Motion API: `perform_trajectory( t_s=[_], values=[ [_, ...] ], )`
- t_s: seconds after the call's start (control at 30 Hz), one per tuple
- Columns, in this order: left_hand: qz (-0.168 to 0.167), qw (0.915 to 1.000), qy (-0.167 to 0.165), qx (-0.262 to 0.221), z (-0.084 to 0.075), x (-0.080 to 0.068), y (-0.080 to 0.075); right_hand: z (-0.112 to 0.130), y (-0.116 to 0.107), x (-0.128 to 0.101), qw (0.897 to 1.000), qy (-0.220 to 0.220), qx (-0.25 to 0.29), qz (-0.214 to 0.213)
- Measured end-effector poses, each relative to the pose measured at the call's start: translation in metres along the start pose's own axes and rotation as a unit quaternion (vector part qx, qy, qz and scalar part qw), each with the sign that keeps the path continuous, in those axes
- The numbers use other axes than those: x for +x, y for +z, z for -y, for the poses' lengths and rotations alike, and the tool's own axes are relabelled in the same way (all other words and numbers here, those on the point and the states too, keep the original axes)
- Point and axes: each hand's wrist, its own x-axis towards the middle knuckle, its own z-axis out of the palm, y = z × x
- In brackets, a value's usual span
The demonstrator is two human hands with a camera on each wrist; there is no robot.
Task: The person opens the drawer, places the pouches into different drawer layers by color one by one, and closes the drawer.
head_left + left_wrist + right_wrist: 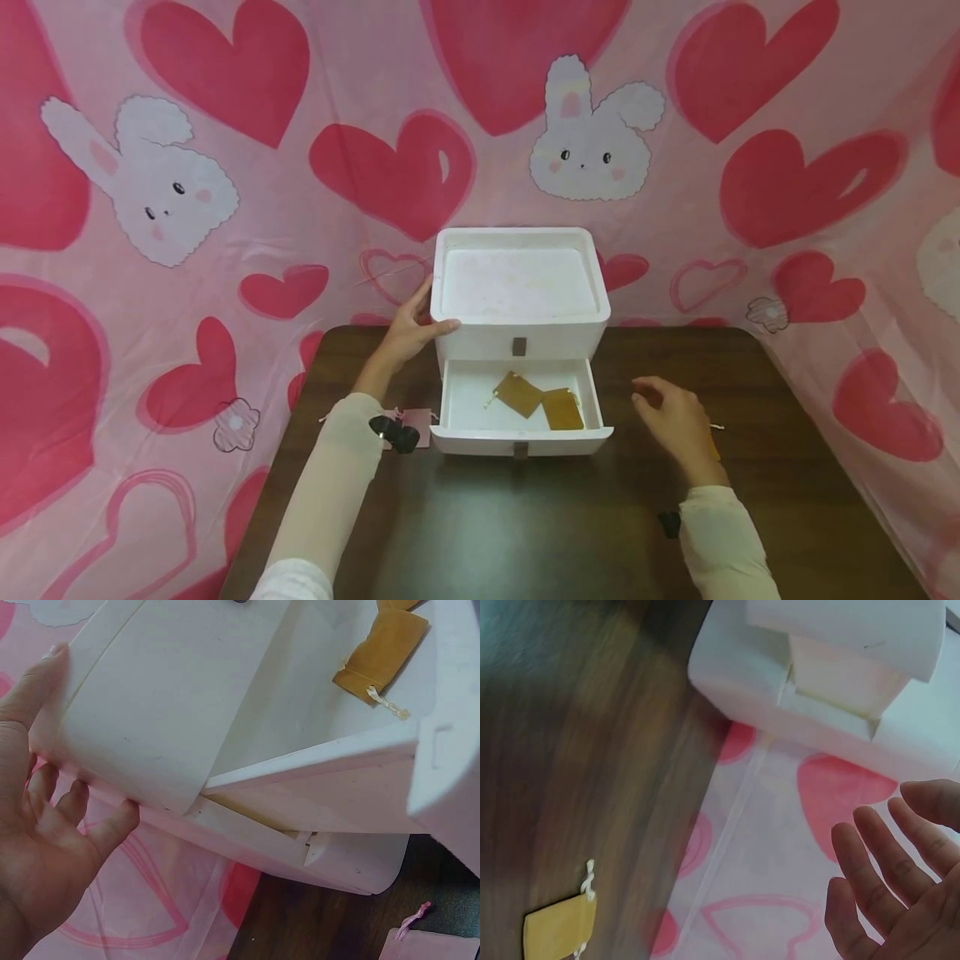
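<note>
The right hand [678,425], fingers loose and grasping nothing, hovers over a yellow pouch [559,926] directly beneath it; the left hand [408,329] braces the drawer box [521,287].

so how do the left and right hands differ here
The left hand rests against the side of the white drawer box, thumb on its front corner; the right hand touches nothing and hovers over the table. The left hand is up by the box's top part; the right hand is lower, beside the open drawer. Both have relaxed fingers and light sleeves.
</note>
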Motion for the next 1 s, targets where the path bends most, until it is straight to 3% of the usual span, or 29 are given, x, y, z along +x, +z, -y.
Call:
perform_trajectory(
  t_s=[0.5, 0.67, 0.83, 1.0],
  values=[
    [0.002, 1.0, 0.002, 0.001, 0.004, 0.002, -0.001, -0.035, -0.008, -0.013, 0.998, 0.038, -0.035, 0.044],
    [0.014, 0.9996, 0.016, -0.019, -0.007, -0.001, 0.001, -0.045, -0.012, -0.013, 0.997, 0.049, -0.04, 0.053],
    [0.017, 0.9997, 0.006, -0.017, -0.024, -0.009, 0.002, -0.057, -0.015, -0.014, 0.995, 0.066, -0.045, 0.064],
    [0.018, 0.9997, 0.005, -0.018, -0.025, -0.01, 0.002, -0.071, -0.018, -0.014, 0.994, 0.065, -0.051, 0.073]
  ],
)
